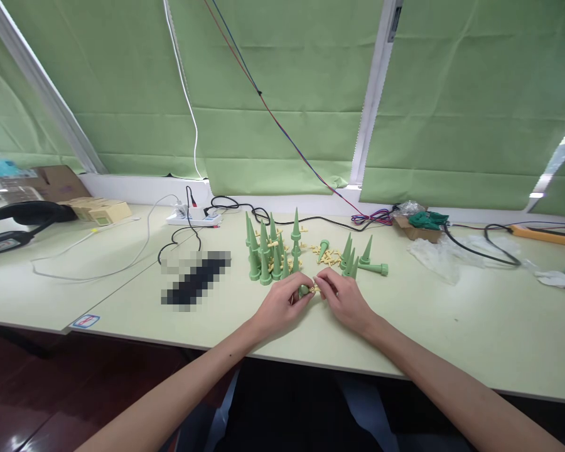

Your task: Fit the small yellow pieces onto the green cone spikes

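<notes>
My left hand (286, 300) is closed around a green plastic spike (304, 290), its round end showing between thumb and fingers. With its fingertips pinched, my right hand (344, 297) grips a small yellow plastic piece (315, 289) that meets the spike's end. Just beyond my left hand stands a cluster of green spikes (265, 258), points up, several with yellow pieces sticking out. A pile of loose yellow pieces (328, 256) lies behind my hands, one green spike (323, 249) on top. More green spikes (349, 256) stand past my right hand, with another (374, 269) lying flat.
At the left are a black headset-like object (26, 216), yellow boxes (104, 212) and a white power strip (193, 217) with cables. Toward the right sit a small cardboard box (418, 231) with green material and clear plastic bags (435, 258). A blurred dark patch (198, 281) lies left of the cluster.
</notes>
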Action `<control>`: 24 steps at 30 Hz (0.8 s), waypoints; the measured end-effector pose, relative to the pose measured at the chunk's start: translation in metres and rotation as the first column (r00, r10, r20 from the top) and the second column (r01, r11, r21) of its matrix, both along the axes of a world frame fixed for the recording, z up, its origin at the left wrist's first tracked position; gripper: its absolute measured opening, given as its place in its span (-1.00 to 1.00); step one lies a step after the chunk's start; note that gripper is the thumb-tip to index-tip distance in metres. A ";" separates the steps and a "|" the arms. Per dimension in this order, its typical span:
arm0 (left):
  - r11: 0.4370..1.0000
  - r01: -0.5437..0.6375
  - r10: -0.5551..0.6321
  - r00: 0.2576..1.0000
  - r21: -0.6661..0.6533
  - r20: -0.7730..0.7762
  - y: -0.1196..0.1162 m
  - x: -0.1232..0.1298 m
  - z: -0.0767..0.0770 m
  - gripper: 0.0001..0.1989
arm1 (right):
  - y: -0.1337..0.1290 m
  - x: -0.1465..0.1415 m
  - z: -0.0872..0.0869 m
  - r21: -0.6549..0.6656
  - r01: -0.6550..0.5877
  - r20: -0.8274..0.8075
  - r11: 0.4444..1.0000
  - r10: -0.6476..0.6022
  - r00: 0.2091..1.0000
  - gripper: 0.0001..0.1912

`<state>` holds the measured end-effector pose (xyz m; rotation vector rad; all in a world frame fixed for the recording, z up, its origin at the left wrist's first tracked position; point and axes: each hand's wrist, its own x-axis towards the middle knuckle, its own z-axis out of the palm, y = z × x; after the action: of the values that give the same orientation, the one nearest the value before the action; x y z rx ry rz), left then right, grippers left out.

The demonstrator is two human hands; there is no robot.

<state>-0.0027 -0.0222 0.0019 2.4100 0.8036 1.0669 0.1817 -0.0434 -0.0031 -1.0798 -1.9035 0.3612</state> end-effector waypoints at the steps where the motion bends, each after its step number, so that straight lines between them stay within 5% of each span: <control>1: 1.000 0.004 -0.004 1.000 0.001 -0.004 0.000 0.000 0.000 -0.89 | 0.000 0.000 0.000 -0.008 0.002 -0.002 1.000 -0.002 1.000 -0.77; 9: 1.000 0.016 -0.016 1.000 -0.007 0.002 0.000 0.000 -0.001 -0.86 | -0.001 -0.001 0.001 -0.054 -0.002 -0.023 0.999 0.001 1.000 -0.69; 16: 0.995 -0.095 0.098 0.991 -0.029 0.095 0.003 -0.001 -0.005 -0.87 | -0.003 -0.001 0.005 -0.007 -0.039 0.032 0.999 0.039 0.999 -0.84; 24: 0.998 -0.050 0.052 0.997 -0.044 0.048 0.002 -0.001 -0.003 -0.91 | 0.000 0.000 0.002 -0.014 -0.026 0.116 1.000 0.027 0.993 -0.74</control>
<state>-0.0041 -0.0199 -0.0011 2.3299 0.8666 1.1129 0.1817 -0.0437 -0.0014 -1.1055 -2.0219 0.3314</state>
